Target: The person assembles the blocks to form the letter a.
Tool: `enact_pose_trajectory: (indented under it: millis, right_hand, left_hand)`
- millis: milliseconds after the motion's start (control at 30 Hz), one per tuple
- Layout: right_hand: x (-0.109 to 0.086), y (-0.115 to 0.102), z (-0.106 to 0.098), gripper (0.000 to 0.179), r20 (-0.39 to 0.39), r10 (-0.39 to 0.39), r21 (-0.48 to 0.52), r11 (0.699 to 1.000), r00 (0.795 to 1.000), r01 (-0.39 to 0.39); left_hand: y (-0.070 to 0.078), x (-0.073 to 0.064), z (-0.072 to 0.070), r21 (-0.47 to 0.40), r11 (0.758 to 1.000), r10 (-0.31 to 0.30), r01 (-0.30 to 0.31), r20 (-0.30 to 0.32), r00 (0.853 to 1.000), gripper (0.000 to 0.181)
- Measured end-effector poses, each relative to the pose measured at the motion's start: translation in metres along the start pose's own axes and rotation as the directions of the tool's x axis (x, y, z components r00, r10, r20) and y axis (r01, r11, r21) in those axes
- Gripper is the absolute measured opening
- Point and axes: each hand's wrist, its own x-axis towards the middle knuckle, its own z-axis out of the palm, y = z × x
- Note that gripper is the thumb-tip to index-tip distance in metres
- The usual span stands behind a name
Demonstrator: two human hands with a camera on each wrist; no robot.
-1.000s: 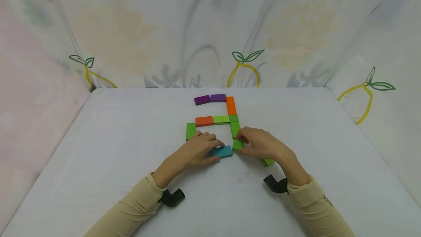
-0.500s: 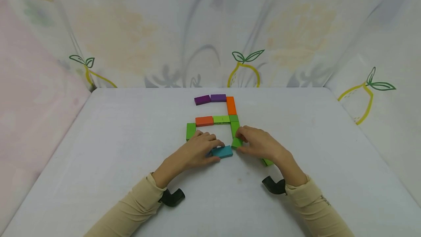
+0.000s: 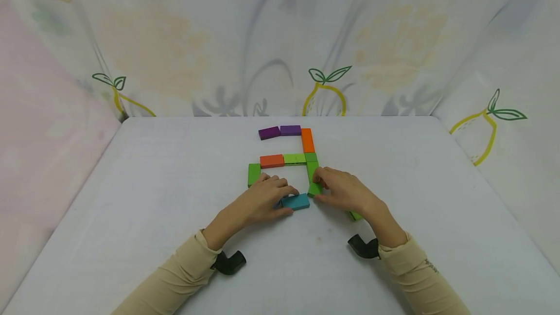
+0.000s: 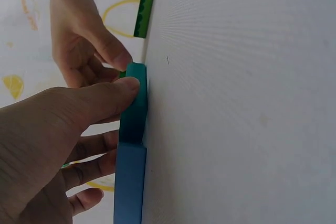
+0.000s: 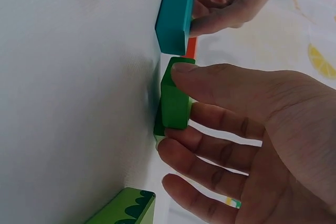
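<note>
In the head view my left hand (image 3: pixel 262 201) pinches a teal block (image 3: pixel 297 201) that lies flat on the table. Beyond it, toward the left, a blue block (image 4: pixel 130 184) touches its end in the left wrist view; my hand mostly hides this block from the head camera. My right hand (image 3: pixel 349 190) holds a small green block (image 5: pixel 176 98) between thumb and fingers, at the near end of a longer green block (image 3: pixel 312 171). A narrow gap separates the small green block from the teal one.
Orange (image 3: pixel 308 140), red (image 3: pixel 271 161), light green (image 3: pixel 294 159) and purple (image 3: pixel 290 131) blocks continue the outline farther back, with a green block (image 3: pixel 253 174) at left. Another green block (image 5: pixel 128 208) lies near the right wrist. Printed cloth walls (image 3: pixel 218 38) stand behind the white table (image 3: pixel 131 208).
My right hand has shifted slightly left and away from me, bringing the small green block up against the longer green one. The left hand and teal block have stayed put.
</note>
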Motion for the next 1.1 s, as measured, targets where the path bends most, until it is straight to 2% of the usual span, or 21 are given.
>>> enact_pose_trajectory:
  millis: [567,1100]
  right_hand:
    - [0.0002,-0.0016,0.0014,0.028,-0.013,0.05,-0.038,0.998,0.999,-0.05]
    - [0.0013,-0.0013,0.0027,0.026,-0.014,0.043,-0.051,0.998,0.999,-0.044]
  left_hand:
    - [0.0002,0.0003,0.0003,0.044,0.999,0.007,-0.007,-0.017,1.0,0.038]
    - [0.0001,0.0002,0.0014,0.058,0.998,0.01,-0.009,-0.02,1.0,0.037]
